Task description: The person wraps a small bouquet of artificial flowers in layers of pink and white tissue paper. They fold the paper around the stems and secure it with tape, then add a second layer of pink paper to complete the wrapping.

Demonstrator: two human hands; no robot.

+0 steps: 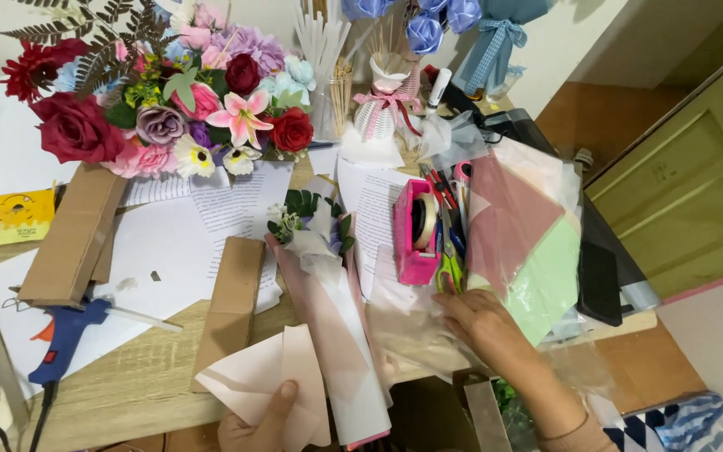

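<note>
My left hand (265, 423) grips a folded sheet of pale pink paper (265, 377) at the table's near edge, thumb on top. My right hand (483, 322) lies flat on a clear cellophane sheet (412, 322), fingers spread and pressing it to the table. Between the two hands lies a small bouquet wrapped in pink and white paper (336, 322), its green leaves and white flowers (307, 219) pointing away from me.
A pink tape dispenser (416, 230) and scissors (449, 269) sit just beyond my right hand. Pink and green paper sheets in plastic (529, 243) lie right. Cardboard strips (232, 305), a blue glue gun (67, 335), printed papers and a large artificial flower arrangement (161, 109) fill the left and back.
</note>
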